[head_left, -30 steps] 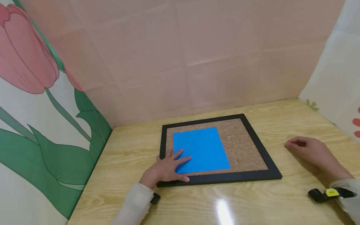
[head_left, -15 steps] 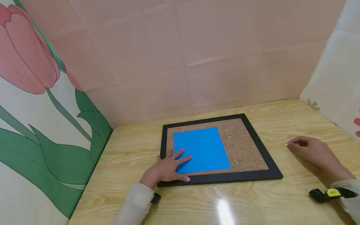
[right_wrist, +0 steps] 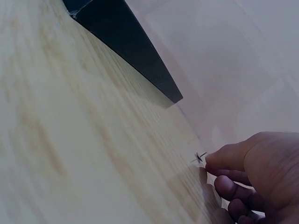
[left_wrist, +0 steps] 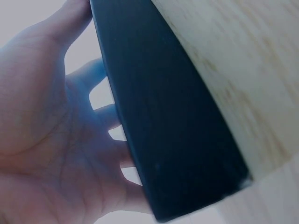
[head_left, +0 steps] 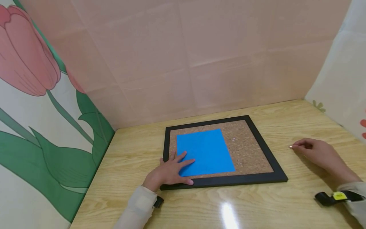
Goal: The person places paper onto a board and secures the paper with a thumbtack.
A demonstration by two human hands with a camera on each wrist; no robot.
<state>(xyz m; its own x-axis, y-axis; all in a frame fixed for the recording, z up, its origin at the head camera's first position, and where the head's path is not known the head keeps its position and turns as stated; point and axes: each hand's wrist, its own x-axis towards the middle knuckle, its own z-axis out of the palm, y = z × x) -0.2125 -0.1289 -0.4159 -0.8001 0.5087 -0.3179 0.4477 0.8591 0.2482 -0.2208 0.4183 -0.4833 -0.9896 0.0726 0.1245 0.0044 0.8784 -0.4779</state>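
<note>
A blue sheet of paper point(head_left: 204, 152) lies on a cork board point(head_left: 251, 146) with a black frame point(head_left: 228, 182). My left hand point(head_left: 168, 171) rests on the sheet's near left corner with fingers spread, its thumb on the frame's near edge. The left wrist view shows that palm point(left_wrist: 56, 130) from below, fingers partly hidden behind the frame. Right of the board, low over the table, my right hand point(head_left: 317, 154) pinches a small push pin point(right_wrist: 199, 157) between thumb and index finger. Its other fingers are curled.
Tiny shiny pieces point(head_left: 233, 139) sit on the cork right of the sheet. The wooden table point(head_left: 134, 146) meets a pink cloth point(head_left: 183, 63) at the back. A tulip-print sheet point(head_left: 43, 143) hangs at the left, a pale one point(head_left: 340, 95) at the right.
The push pin's shiny end now shows at my right fingertips; it was not visible a second ago. The left hand, paper and board stay in place.
</note>
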